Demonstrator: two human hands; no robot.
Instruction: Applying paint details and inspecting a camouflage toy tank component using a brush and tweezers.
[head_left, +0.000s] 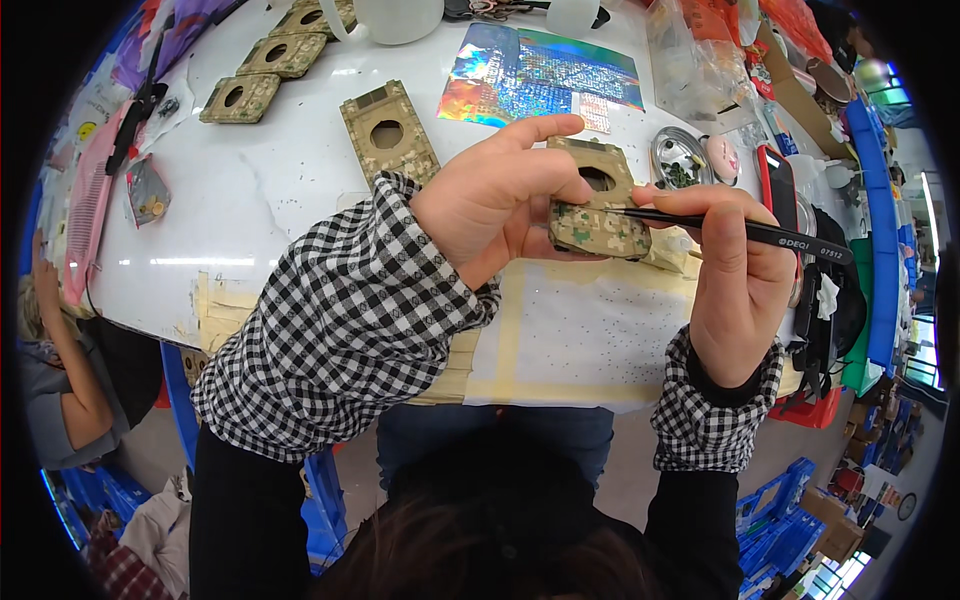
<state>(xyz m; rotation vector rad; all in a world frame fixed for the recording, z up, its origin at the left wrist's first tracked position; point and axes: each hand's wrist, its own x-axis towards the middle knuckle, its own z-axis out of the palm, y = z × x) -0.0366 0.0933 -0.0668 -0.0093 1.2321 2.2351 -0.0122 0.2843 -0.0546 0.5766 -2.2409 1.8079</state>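
Observation:
Between the thumb and fingers of my left hand (490,190) is a camouflage-painted model tank hull (605,232) with a round hole in its upper plate. My right hand (738,275) pinches black pointed tweezers (775,235), whose tip meets the hull's top surface beside my left thumb. Whether the tip grips a tiny part is too small to tell. Another such hull (388,128) lies flat on the table beyond my left wrist. Beyond my right hand stands a round clear dish (681,150) of small dark green parts.
Several more hulls (242,97) line the far left by a white mug (400,18). A shiny holographic sheet (500,80) lies at the back. White paper dotted with specks (580,330) is taped at the front edge. A red-edged phone (775,185) rests right. A person's arm (75,350) shows left.

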